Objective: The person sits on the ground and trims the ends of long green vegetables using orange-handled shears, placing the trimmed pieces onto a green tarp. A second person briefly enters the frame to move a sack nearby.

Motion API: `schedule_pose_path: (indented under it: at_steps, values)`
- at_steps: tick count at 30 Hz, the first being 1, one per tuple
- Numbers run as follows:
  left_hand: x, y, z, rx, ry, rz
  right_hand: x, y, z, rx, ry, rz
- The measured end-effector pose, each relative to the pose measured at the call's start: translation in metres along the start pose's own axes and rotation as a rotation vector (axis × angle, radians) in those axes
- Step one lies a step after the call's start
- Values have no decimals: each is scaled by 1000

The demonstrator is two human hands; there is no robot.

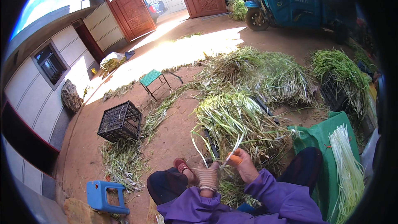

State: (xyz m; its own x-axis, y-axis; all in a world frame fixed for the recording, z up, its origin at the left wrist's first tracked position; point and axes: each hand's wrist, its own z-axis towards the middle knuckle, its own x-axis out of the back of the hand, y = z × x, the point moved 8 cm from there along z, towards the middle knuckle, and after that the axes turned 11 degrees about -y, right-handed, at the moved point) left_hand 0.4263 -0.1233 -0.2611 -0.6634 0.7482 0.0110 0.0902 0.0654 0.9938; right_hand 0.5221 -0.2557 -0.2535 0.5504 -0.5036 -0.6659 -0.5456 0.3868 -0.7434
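Observation:
My left hand [207, 175], in a tan ribbed glove or wrap, pinches the root end of a thin green-and-white stalk [198, 150]. Close beside it, my right hand [245, 165] has an orange covering on a fingertip and grips another white stalk [238, 140]. Both stalks curve up from my hands. Just beyond them lies a heap of long leafy stalks [230, 112], partly over a black crate edge. To my right, a bundle of cleaned pale stalks [345, 155] rests on a green woven sack [320, 130]. Fine detail between my fingertips is hard to make out.
Trimmed leaves [124, 161] litter the brown ground. A black plastic crate [120, 120], a blue stool [104, 196] and a green-topped stool [150, 78] stand to the left. Beyond are a larger stalk heap [258, 71], a loaded crate [334, 91] and a blue three-wheeled vehicle [292, 6].

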Motion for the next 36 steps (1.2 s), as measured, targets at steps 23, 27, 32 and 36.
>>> schedule_pose_path:
  at_steps: [23, 27, 32, 36]
  values:
    - [67, -31, 30, 48, 74, 646, 70, -166, -16, 456, 101, -24]
    - [74, -39, 27, 127, 79, 846, 80, -222, -22, 589, 108, -115]
    - [78, -44, 24, 135, 61, 1030, 93, -296, -35, 791, 90, -113]
    - [82, -45, 21, 216, 45, 1085, 99, -358, -62, 1005, 217, -57]
